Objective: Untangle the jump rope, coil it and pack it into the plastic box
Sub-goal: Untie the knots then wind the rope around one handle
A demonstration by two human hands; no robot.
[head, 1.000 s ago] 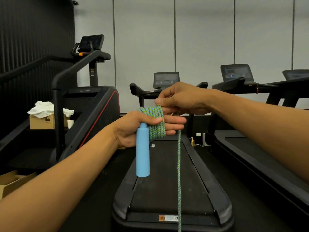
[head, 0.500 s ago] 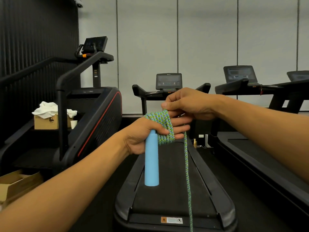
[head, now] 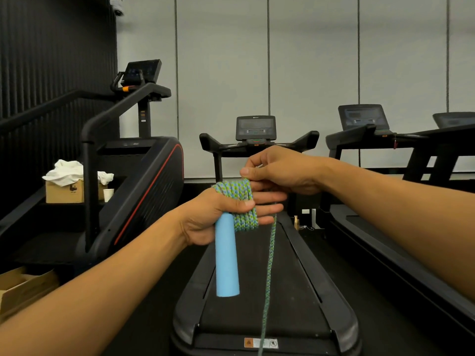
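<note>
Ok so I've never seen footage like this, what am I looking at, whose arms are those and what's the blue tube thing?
The camera sits on a person's head, looking forward and down, so the arms are their own. The left hand grips a blue handle of a jump rope, with green-blue rope coiled around its fingers. The right hand pinches the rope just above the coil. A loose strand hangs down over the treadmill in front. No plastic box is visible.

Two bare forearms reach in from the near edge — no sleeves, watch or rings show. The left hand (head: 208, 214) and right hand (head: 280, 173) are ungloved — short, plain nails.
</note>
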